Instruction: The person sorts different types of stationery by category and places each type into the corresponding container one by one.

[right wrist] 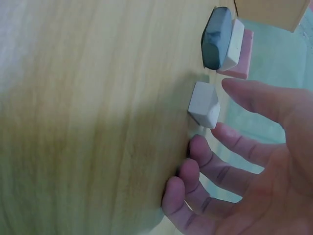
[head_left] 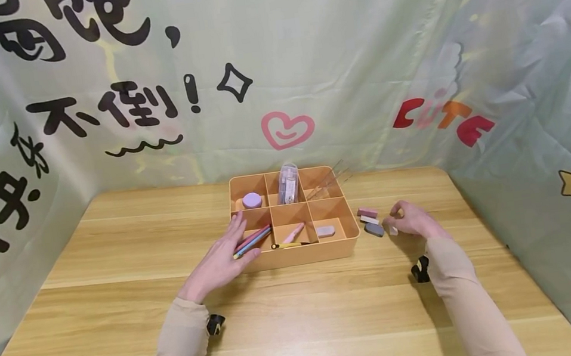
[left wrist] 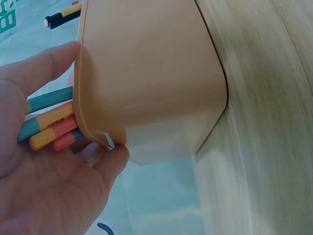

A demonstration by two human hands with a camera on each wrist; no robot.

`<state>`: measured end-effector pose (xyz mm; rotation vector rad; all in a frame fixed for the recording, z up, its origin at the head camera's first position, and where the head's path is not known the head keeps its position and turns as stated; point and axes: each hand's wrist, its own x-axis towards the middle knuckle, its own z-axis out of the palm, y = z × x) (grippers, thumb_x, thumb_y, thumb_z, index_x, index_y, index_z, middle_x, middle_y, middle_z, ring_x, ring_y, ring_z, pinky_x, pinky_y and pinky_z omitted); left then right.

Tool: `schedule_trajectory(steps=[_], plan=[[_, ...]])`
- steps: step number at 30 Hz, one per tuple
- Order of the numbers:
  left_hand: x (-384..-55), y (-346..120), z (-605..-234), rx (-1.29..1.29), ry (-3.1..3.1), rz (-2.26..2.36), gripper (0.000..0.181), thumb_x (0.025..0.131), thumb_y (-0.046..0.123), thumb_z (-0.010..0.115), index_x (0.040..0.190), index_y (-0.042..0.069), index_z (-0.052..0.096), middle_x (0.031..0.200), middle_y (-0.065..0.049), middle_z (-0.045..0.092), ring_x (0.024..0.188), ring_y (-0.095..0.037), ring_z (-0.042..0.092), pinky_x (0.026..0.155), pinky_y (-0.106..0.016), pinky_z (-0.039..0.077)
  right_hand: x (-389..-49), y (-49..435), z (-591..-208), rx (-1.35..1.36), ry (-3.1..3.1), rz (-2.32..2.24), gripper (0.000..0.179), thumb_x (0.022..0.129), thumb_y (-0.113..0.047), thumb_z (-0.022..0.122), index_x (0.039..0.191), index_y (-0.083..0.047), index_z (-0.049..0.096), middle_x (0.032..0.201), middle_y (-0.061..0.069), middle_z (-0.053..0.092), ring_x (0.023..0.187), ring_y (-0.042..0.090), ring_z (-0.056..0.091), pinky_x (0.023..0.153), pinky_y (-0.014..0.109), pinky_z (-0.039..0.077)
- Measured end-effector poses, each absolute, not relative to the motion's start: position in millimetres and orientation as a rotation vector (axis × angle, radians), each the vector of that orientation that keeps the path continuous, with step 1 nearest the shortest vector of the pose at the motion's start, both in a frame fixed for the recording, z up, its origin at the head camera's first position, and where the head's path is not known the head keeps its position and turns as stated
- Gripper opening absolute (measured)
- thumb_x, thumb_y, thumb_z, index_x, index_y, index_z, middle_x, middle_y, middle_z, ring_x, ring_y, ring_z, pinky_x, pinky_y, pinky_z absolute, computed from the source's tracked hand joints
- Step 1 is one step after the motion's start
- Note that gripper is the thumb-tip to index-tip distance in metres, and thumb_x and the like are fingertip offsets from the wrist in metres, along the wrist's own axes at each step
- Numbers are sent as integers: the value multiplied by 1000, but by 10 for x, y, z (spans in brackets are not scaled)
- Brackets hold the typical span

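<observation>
My left hand (head_left: 220,259) lies at the front left corner of a peach compartment organizer (head_left: 296,256). Its thumb touches the front rim, and a fingertip meets the corner in the left wrist view. Several coloured pencils (left wrist: 54,122) stick out over the rim between thumb and fingers. On the right, my right hand (head_left: 413,221) is lowered over a small white eraser (right wrist: 203,104) on the table. Thumb and index finger are spread around it, with a gap at the thumb. Beside it stand a dark grey eraser (right wrist: 217,39), another white eraser (right wrist: 234,45) and a pink eraser (right wrist: 244,56).
Inside the organizer are a purple round-lidded container (head_left: 252,200), a clear-and-lilac dispenser (head_left: 288,185), thin clear sticks (head_left: 326,181), a pink pen (head_left: 294,233), a yellow-and-black pen (head_left: 291,244) and a pale lilac eraser (head_left: 325,231). A printed cloth (head_left: 347,73) encloses the wooden table (head_left: 305,326).
</observation>
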<state>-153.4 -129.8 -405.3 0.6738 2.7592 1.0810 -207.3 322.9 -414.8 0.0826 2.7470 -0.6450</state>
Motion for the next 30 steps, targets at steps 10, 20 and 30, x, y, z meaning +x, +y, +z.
schedule_trajectory(steps=[10, 20, 30], plan=[[-1539, -1294, -4052, 684, 2759, 1078, 81, 100, 33, 62, 159, -2, 18, 171, -14, 2, 158, -35, 8, 125, -58, 19, -2068, 3233, -4174, 57, 2750, -628, 50, 98, -33, 61, 129, 5, 48, 108, 23, 59, 89, 29, 54, 71, 33, 46], [-1537, -1297, -4059, 693, 2761, 1084, 81, 100, 33, 62, 158, -3, 19, 171, -15, 3, 158, -35, 8, 125, -58, 20, -2020, 3188, -4224, 70, 2791, -630, 44, 100, -30, 59, 128, 3, 49, 95, 14, 56, 86, 28, 52, 71, 35, 42], [-1536, -1301, -4060, 682, 2766, 1084, 81, 100, 32, 62, 159, -1, 18, 170, -17, 4, 158, -36, 8, 125, -60, 20, -2006, 3186, -4264, 50, 2855, -607, 37, 97, -23, 60, 122, 4, 54, 106, 23, 63, 93, 33, 55, 81, 45, 47]])
